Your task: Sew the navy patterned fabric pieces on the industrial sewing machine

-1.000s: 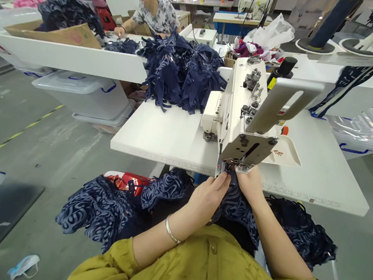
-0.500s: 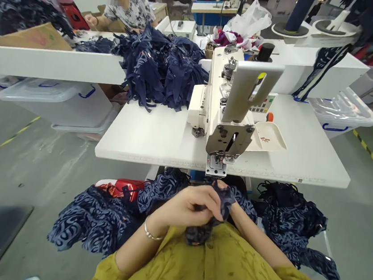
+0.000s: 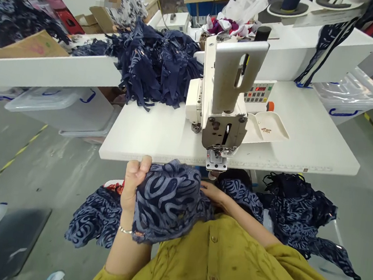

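Observation:
My left hand (image 3: 135, 181) is closed on the upper left corner of a dark-blue swirl-patterned cloth garment (image 3: 169, 201), which is held up and spread in front of my body. A small copper-coloured tag shows at its lower left. At the right edge of the cloth my right hand (image 3: 213, 192) grips it, its fingertips partly hidden by the fabric. Just beyond the garment stands a sewing machine (image 3: 211, 71), its needle plate (image 3: 217, 160) at the front edge of the white table (image 3: 153, 136).
Navy strips of cloth (image 3: 163, 65) are heaped left of the machine. Patterned garments hang in piles at lower left (image 3: 93, 219) and right (image 3: 289, 214). A cream tray (image 3: 272, 127) holds small copper-coloured pieces. A person (image 3: 129, 5) sits beyond the table at left.
The garment was bunched between my hands and is now spread out. My left hand has moved left and up with its corner. The view has shifted slightly.

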Available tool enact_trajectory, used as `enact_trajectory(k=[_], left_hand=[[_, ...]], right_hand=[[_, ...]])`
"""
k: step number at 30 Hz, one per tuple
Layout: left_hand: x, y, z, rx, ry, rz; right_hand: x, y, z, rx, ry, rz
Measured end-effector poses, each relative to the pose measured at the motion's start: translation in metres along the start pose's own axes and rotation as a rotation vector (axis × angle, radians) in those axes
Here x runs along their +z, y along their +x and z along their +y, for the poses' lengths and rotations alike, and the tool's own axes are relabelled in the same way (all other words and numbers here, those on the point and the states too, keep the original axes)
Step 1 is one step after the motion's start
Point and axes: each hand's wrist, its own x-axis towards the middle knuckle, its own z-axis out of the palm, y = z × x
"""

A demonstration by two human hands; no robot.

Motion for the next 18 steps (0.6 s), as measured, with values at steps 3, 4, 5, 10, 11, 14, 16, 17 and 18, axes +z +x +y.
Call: enact_trajectory(k=[3, 4, 5, 10, 11, 14, 16, 17, 18], left_hand=[[-0.012, 0.008, -0.011, 0.023, 0.274, -0.092], [-0.016, 0.01, -0.018, 0.0, 0.438, -0.171], [-0.019, 0.011, -0.028, -0.029, 0.619, -0.26], [0.005, 0.002, -0.079, 0.022, 1.137, -0.5], [0.018, -0.002, -0.085, 0.024, 1.103, -0.557], [0.062, -0.017, -0.088, -0.077, 0.843, -0.822], [0.085, -0.023, -0.085, -0.163, 0.672, -0.973], [0.094, -0.025, -0.083, -0.196, 0.615, -1.004], [0.099, -0.025, -0.082, -0.227, 0.581, -1.01]], right_hand=[[-0.038, -0.02, -0.026, -0.033, 0.034, 0.082], [-0.054, -0.03, -0.035, -0.051, 0.053, 0.136], [-0.069, -0.042, -0.045, -0.077, 0.101, 0.231], [-0.096, -0.104, -0.086, -0.253, 0.186, 0.575], [-0.09, -0.113, -0.093, -0.286, 0.166, 0.579], [-0.062, -0.129, -0.108, -0.35, -0.006, 0.517], [-0.045, -0.133, -0.114, -0.383, -0.148, 0.44], [-0.039, -0.134, -0.117, -0.403, -0.201, 0.401], [-0.034, -0.135, -0.119, -0.429, -0.242, 0.369]])
